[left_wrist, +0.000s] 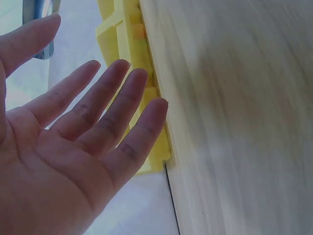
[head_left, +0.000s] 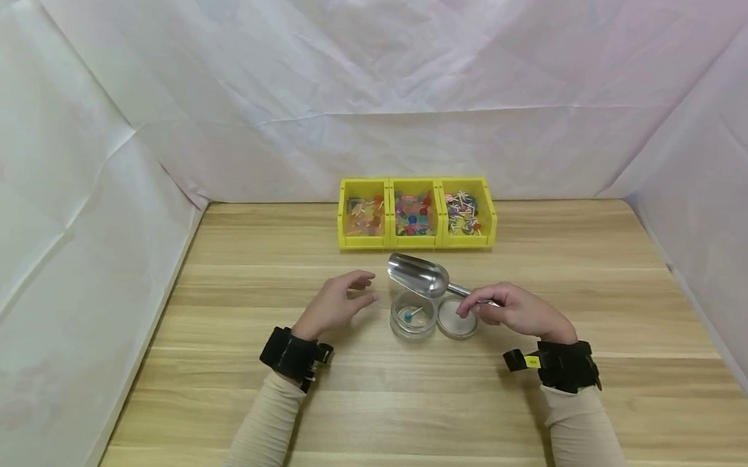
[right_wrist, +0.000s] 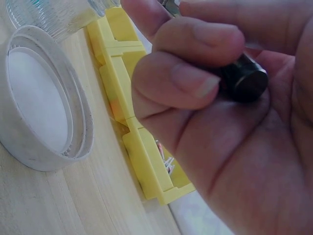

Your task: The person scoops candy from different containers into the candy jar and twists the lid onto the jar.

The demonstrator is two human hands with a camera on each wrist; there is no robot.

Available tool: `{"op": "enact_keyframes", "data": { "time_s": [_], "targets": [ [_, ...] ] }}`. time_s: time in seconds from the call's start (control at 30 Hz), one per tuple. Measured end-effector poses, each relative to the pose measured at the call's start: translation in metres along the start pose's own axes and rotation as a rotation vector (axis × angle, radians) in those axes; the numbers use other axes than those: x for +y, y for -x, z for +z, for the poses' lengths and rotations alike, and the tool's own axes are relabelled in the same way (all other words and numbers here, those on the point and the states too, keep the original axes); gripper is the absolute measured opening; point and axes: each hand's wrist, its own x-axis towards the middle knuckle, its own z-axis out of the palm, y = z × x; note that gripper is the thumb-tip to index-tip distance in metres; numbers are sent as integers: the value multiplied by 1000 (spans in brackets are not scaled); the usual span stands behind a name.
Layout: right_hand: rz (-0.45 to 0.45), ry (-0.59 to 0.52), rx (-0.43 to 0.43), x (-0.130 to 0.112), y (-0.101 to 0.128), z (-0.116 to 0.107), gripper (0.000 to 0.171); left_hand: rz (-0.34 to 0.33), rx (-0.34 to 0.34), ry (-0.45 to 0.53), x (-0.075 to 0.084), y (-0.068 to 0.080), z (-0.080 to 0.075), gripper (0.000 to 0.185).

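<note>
While a metal scoop [head_left: 418,275] hangs tipped above a small clear jar [head_left: 413,320], the person's right hand [head_left: 517,310] grips the scoop's handle, fingers curled round its dark end cap [right_wrist: 243,78] as the right wrist view shows. The scoop's bowl sits over the far rim of the jar, near the middle of the wooden table [head_left: 401,409]. Inside the jar lies one small piece with a blue head on a pale stick [head_left: 410,314]; the rest of the jar looks bare, so filling seems to be at an early stage. Whether anything remains in the scoop's bowl cannot be told from these views.

Just right of the jar, touching or nearly touching it, the jar's white lid [head_left: 457,317] lies flat on the table, inner side up, so the jar is uncapped and closing it is not yet done.

The left hand [head_left: 336,302] hovers just left of the jar, not touching it, fingers straight and spread, palm empty in the left wrist view.

Behind the scoop, toward the back wall, three joined yellow bins [head_left: 417,212] stand in a row, each holding small coloured pieces: orange ones at left, mixed red and blue in the middle, pale sticks at right. White sheeting [head_left: 384,82] surrounds the table on three sides. Both wrists wear black camera bands over beige sleeves.
</note>
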Motion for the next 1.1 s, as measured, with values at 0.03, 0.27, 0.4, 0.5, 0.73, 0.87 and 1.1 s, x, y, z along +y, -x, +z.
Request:
{"op": "enact_keyframes", "data": {
  "time_s": [0.03, 0.27, 0.4, 0.5, 0.73, 0.87, 1.1],
  "targets": [
    [-1, -1, 0, 0, 0, 0, 25, 0, 9, -3, -2, -1, -1, 49],
    [6, 1, -2, 0, -1, 0, 25, 11, 60, 12, -9, -4, -7, 47],
    [3, 4, -1, -1, -2, -1, 25, -2, 85, 24, -10, -4, -11, 47],
    [4, 2, 3, -2, -3, -1, 26, -18, 94, 28, -13, -4, -13, 48],
    [23, 11, 10, -4, -2, -2, 27, -55, 127, 33, -17, -4, -19, 50],
    [25, 9, 9, -4, -1, -2, 27, -60, 150, 44, -20, -6, -21, 51],
    [25, 4, 0, -3, 0, 0, 26, -77, 198, 82, -30, -7, -23, 51]
  ]
}}
